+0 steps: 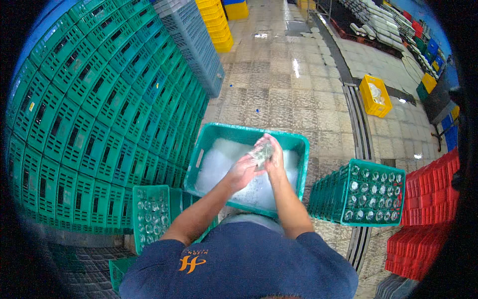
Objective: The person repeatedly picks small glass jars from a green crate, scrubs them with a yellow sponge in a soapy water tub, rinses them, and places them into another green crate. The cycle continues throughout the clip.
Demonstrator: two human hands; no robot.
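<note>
A green plastic tub [303, 169] stands in front of me with white, foamy water [219, 164] in it. Above the foam, my left hand [242, 172] and my right hand [275, 158] come together, both closed around a wet, greenish-white, partly see-through thing [262, 153]. The fingers cover much of it, so its exact kind is unclear. My left palm lies along its lower left side, and my right hand wraps its right side.
Stacked green crates [89, 129] rise on the left. A green crate of clear glasses [153, 219] stands by my left arm, another crate of glasses [371, 194] to my right. Red crates [428, 194] pile at far right. A yellow crate [374, 97] sits on the wet tiled floor [284, 94].
</note>
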